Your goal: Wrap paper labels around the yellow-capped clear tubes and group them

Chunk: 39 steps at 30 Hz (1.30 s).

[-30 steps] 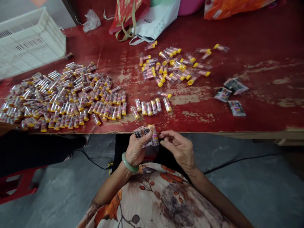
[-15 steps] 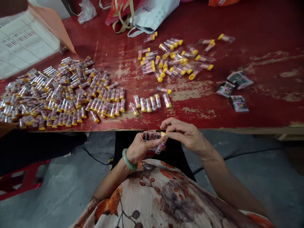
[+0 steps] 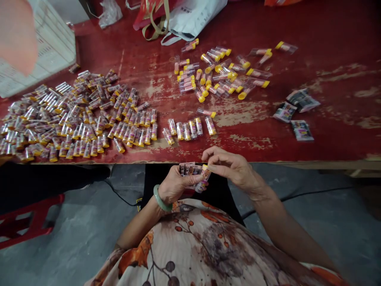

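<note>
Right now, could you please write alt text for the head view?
A person's left hand holds printed slips and a yellow-ended tube, the right hand at its yellow end. On the worn red table lie a heap of tubes at left, scattered tubes mid-table, and small packets at right.

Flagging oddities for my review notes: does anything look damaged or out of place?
Yes: the red tabletop has pale, worn patches where its paint looks scraped away. One tube lies apart, beside the white crate.
</note>
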Tool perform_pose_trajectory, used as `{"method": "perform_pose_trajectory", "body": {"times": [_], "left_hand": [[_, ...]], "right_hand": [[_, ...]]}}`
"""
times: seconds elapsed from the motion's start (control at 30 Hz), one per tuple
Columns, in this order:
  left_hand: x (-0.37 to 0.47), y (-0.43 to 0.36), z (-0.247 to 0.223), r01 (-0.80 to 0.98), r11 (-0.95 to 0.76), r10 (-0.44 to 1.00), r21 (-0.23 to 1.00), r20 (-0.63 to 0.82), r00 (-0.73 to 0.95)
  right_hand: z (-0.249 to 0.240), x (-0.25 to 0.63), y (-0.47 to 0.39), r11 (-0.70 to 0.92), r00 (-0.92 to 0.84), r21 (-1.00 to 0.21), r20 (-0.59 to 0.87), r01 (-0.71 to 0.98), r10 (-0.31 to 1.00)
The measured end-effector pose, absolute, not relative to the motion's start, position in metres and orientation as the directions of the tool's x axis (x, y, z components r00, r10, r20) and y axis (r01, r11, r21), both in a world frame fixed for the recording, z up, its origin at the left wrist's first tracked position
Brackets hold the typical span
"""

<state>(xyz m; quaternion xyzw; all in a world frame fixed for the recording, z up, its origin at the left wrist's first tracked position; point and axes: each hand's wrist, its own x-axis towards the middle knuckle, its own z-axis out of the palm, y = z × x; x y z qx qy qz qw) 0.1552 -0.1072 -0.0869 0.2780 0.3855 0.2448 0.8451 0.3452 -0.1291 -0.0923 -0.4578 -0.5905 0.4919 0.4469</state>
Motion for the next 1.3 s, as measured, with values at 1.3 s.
{"method": "perform_pose_trajectory", "body": {"times": [1.3], "left_hand": [[0.161, -0.107, -0.096, -0.344, 0.757, 0.652, 0.555, -0.612, 0.448]], "right_hand": [[-0.104, 0.402, -0.117, -0.082, 0.411, -0.955, -0.2, -0.286, 0.889]]}}
